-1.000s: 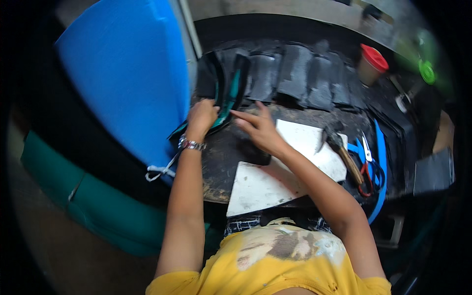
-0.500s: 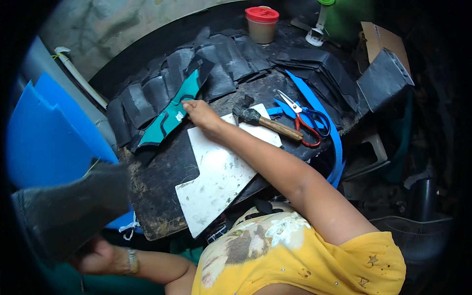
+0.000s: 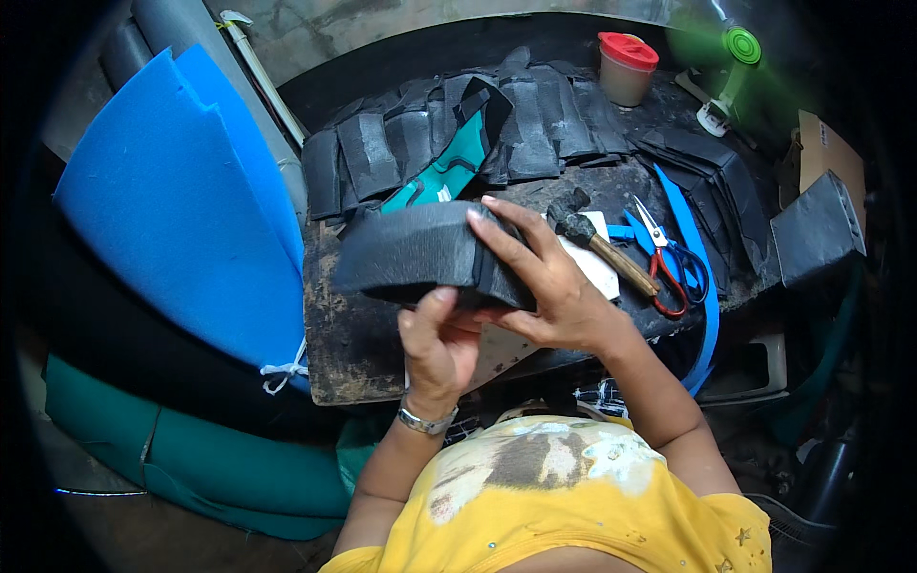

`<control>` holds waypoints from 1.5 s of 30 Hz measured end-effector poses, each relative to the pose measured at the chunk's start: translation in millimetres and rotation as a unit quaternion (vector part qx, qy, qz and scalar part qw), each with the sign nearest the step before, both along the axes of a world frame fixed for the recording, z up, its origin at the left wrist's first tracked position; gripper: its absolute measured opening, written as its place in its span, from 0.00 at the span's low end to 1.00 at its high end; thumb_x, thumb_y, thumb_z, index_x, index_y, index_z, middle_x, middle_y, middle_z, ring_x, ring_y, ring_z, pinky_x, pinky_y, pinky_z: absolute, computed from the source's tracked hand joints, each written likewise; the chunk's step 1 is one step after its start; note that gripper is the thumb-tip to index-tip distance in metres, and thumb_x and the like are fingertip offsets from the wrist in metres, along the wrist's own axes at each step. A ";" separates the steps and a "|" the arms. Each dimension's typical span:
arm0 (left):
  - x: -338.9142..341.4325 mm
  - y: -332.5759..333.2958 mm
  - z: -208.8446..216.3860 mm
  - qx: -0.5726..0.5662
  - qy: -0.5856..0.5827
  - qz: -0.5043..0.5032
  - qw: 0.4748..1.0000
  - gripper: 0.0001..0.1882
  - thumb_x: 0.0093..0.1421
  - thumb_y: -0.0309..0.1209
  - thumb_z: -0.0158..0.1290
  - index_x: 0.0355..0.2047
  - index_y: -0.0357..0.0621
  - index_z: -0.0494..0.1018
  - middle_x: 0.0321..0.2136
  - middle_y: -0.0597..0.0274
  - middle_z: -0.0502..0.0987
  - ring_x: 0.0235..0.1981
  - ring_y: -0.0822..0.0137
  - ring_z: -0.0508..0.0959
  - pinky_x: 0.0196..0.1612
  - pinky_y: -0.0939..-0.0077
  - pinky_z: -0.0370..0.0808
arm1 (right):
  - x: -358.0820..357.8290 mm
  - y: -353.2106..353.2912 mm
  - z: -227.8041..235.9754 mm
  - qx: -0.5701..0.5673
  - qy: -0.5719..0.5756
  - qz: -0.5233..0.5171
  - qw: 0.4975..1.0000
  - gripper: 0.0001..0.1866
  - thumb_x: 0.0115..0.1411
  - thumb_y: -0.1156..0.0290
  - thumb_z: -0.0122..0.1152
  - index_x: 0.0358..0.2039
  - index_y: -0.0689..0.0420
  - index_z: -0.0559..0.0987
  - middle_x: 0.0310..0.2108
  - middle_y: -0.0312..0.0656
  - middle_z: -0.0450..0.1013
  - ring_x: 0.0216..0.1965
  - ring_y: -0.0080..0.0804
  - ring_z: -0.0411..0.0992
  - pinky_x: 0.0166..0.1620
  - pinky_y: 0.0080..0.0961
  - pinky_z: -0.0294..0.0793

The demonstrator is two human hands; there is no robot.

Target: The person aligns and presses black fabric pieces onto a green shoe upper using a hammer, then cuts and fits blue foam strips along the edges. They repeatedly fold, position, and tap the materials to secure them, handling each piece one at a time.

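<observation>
Cluttered and dim, the workshop holds a dark, stained wooden counter [image 3: 334,334] seen from above, with a grey concrete floor beyond its far edge. Both hands are raised over the near middle of the counter and grip a thick dark grey folded piece of rubbery sheet [image 3: 420,250], held flat and lifted clear of the surface. The left hand [image 3: 437,346] holds it from below, thumb pressed up against its near edge, a metal watch on the wrist. The right hand [image 3: 544,286] clasps its right end, fingers spread over the top and closed on the material. Under the hands lies a white sheet of card [image 3: 592,272], mostly hidden. Just right of the right hand, a hammer with a wooden handle and dark head [image 3: 597,241] rests on the counter, and beside it, toward the right edge, red-handled scissors [image 3: 661,263] lie on a long blue strap [image 3: 702,286] that runs off the near right edge. Along the far edge sits a row of black cut strips [image 3: 535,124] overlapping one another, with a teal shaped piece [image 3: 449,172] lying across them. At the far right corner stands a beige tub with a red lid [image 3: 627,69], and past it a small green fan [image 3: 731,67]. Off the left edge, a big blue foam sheet [image 3: 181,201] leans upright, with a teal roll of material [image 3: 191,458] below it.
</observation>
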State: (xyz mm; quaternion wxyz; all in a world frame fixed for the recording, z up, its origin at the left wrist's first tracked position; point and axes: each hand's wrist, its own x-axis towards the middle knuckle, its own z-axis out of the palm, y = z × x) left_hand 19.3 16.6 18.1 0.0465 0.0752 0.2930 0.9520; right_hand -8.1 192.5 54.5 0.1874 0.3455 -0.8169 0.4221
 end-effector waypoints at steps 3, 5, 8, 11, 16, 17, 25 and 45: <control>-16.0 -22.6 -16.6 -0.010 -0.050 0.079 0.996 0.19 0.63 0.28 0.49 0.53 0.36 0.73 0.50 0.57 0.79 0.52 0.60 0.78 0.58 0.63 0.74 | 0.6 25.9 2.8 0.020 -0.045 0.078 0.996 0.44 0.49 0.80 0.65 0.69 0.48 0.64 0.65 0.56 0.58 0.63 0.58 0.62 0.66 0.43 0.64; -26.3 -43.8 -23.1 0.024 -0.045 0.011 0.999 0.20 0.63 0.30 0.54 0.55 0.39 0.71 0.54 0.57 0.77 0.57 0.60 0.75 0.60 0.60 0.71 | 2.9 41.7 7.5 -0.051 -0.183 0.020 0.982 0.27 0.59 0.77 0.56 0.61 0.53 0.73 0.53 0.48 0.72 0.53 0.42 0.72 0.57 0.32 0.72; -34.5 -57.3 -22.2 0.016 -0.070 -0.075 0.995 0.21 0.64 0.26 0.54 0.58 0.42 0.70 0.56 0.57 0.75 0.58 0.60 0.75 0.61 0.59 0.71 | -0.1 56.9 12.5 -0.185 -0.389 -0.022 0.902 0.18 0.70 0.61 0.50 0.50 0.61 0.79 0.35 0.35 0.78 0.38 0.23 0.74 0.44 0.22 0.74; -35.7 -52.2 -8.2 -0.147 -0.103 0.029 0.983 0.41 0.57 0.16 0.59 0.68 0.46 0.54 0.54 0.49 0.75 0.54 0.58 0.76 0.59 0.67 0.73 | -4.8 65.8 13.2 -0.175 -0.421 -0.082 0.886 0.24 0.69 0.53 0.54 0.44 0.65 0.80 0.37 0.40 0.79 0.39 0.24 0.74 0.45 0.22 0.73; -41.9 -41.7 36.2 -0.666 0.341 0.321 0.581 0.68 0.44 0.33 0.73 0.74 0.50 0.34 0.73 0.44 0.41 0.73 0.46 0.48 0.72 0.46 0.47 | -23.5 66.8 20.0 -0.076 -0.367 -0.003 0.927 0.20 0.68 0.60 0.57 0.48 0.66 0.78 0.37 0.36 0.78 0.41 0.22 0.74 0.49 0.20 0.71; -45.7 -39.4 47.3 -0.677 0.386 0.289 0.556 0.66 0.43 0.33 0.73 0.74 0.51 0.38 0.73 0.48 0.43 0.73 0.48 0.47 0.72 0.45 0.47 | -27.1 64.4 23.4 -0.062 -0.336 0.009 0.940 0.19 0.68 0.62 0.57 0.49 0.66 0.78 0.38 0.38 0.78 0.40 0.23 0.74 0.48 0.20 0.71; -21.9 -36.9 83.1 -0.680 0.611 0.210 0.345 0.21 0.47 0.24 0.60 0.45 0.44 0.79 0.37 0.58 0.76 0.42 0.57 0.75 0.52 0.53 0.73 | 38.8 49.8 21.6 0.262 0.188 -0.042 0.946 0.23 0.59 0.68 0.59 0.57 0.46 0.77 0.47 0.44 0.78 0.47 0.41 0.77 0.50 0.37 0.75; 31.6 -3.7 -7.6 -0.797 0.388 -0.106 0.450 0.34 0.58 0.46 0.61 0.63 0.53 0.69 0.64 0.43 0.63 0.66 0.43 0.61 0.67 0.42 0.52 | 50.6 179.8 -71.2 0.285 -0.112 -0.438 0.845 0.26 0.55 0.76 0.64 0.54 0.58 0.70 0.40 0.51 0.71 0.45 0.50 0.71 0.51 0.41 0.71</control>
